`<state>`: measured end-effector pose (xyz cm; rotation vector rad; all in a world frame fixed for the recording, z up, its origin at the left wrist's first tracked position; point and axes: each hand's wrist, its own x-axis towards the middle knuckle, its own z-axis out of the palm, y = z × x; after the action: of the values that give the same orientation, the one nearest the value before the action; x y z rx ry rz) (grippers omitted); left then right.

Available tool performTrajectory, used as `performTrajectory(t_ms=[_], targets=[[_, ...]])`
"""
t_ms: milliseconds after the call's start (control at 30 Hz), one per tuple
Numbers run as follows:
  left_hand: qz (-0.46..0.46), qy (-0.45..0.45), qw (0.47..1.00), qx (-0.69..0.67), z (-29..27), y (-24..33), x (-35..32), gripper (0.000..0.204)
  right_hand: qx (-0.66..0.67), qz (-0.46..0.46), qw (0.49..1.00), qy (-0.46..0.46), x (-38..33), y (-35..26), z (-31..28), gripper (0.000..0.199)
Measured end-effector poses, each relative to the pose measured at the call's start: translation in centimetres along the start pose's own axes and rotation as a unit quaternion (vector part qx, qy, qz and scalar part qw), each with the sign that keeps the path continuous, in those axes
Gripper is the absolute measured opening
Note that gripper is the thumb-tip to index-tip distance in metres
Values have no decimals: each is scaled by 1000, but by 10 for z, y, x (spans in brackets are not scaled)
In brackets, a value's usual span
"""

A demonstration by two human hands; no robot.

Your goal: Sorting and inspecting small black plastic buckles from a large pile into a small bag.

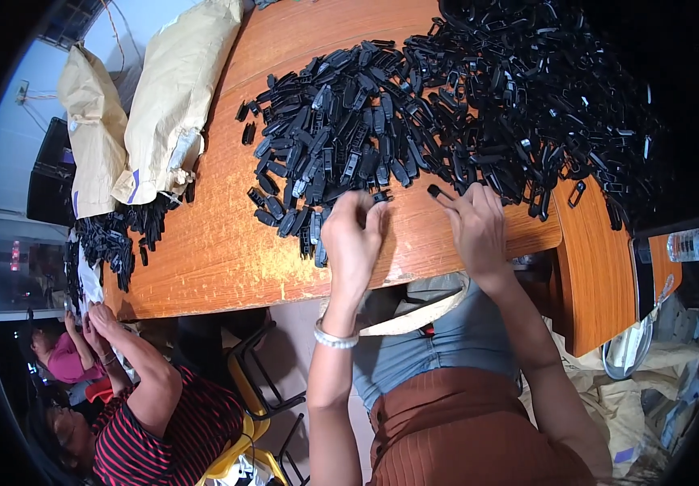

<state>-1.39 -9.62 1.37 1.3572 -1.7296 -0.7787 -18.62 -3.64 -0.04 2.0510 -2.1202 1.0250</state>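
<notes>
My right hand (480, 235) pinches a small black plastic loop-shaped piece (440, 193) between thumb and finger, its end sticking out toward the left. Curled at the near edge of a heap of elongated black plastic parts (341, 121), my left hand (352, 236) has thumb and fingers closed on a small black plastic part (382, 196), mostly hidden by the fingertips. A gap of bare wood separates the two hands. Farther right, a larger heap of black loop-shaped pieces (527, 105) runs into the first.
The wooden table (203, 267) ends just in front of me. Two large paper sacks (175, 97) lie at the left, with more black parts (114, 243) at their mouths. A person in a striped shirt (171, 421) works at the left. Crumpled sacks (633, 397) lie low at right.
</notes>
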Motion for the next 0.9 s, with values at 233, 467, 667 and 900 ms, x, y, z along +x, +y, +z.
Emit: performTrajectory(t_ms=[233, 467, 667, 900], targets=[[108, -57, 966, 227, -4, 1, -7, 18, 260, 136, 955, -43, -13, -5, -8, 15], [-9, -181, 982, -57, -9, 24, -47, 24, 682, 137, 713, -91, -13, -20, -35, 23], [-87, -169, 939, -288, -17, 29, -64, 28, 562, 88, 801, -189, -24, -17, -44, 29], [68, -119, 979, -149, -19, 34, -68, 26, 459, -10, 877, -142, -19, -21, -53, 32]])
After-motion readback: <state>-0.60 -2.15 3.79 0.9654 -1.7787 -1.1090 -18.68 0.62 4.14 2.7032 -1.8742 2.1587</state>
